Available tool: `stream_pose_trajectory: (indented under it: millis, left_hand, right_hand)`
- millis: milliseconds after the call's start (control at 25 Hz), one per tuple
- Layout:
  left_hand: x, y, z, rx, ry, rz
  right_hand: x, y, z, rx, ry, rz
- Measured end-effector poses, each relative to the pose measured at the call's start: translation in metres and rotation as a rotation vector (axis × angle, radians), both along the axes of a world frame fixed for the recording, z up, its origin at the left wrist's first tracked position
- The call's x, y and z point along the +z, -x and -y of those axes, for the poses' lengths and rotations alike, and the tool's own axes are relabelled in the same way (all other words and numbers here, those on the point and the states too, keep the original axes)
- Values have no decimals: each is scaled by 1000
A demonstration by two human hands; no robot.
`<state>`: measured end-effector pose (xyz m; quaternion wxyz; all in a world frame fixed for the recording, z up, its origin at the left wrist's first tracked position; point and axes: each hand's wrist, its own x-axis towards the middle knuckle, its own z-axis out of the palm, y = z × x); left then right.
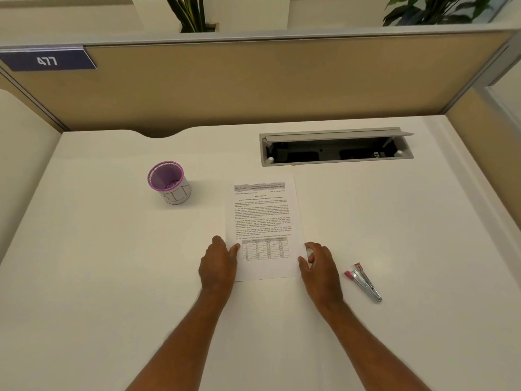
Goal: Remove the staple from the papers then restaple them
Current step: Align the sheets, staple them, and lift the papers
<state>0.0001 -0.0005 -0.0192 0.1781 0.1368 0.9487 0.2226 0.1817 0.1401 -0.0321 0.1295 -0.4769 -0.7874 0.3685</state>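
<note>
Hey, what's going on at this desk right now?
A person has both hands at the near end of printed papers lying flat on a white desk. The left hand touches the left edge, the right hand the right edge. A stapler lies untouched to the right; a purple-rimmed cup stands to the left. The staple itself isn't visible.

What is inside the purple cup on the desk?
Inside the purple cup, a few small light items lie at the bottom; they look like paper clips, but they are too small to be sure. The near wall hides the rest of its floor.
</note>
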Motion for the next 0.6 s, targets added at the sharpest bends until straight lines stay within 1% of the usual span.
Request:
stream_pose_trajectory:
  millis: [80,200,280,360,400,480,600]
  left_hand:
    - [1,-2,1,-4,21,-39]
    - [1,-5,4,-84,120,-172]
    - [-2,-6,6,-186,132,-298]
    - [-6,-6,7,-292,120,-426]
    - [-9,-5,7,-333,105,-438]
    - [-14,-3,7,-424,83,-415]
    - [-15,-5,8,-523,56,-405]
  right_hand:
    - [-1,-1,0,1,-12,-5]
    - [0,-1,0,-1,-28,15]
    - [1,-1,-2,37,-149,65]
    - [-1,-2,-6,132,-365,145]
    - [-2,-2,-8,173,-450,189]
    - [-5,-1,-14,247,-521,247]
    - [-11,-2,-18,384,-492,331]
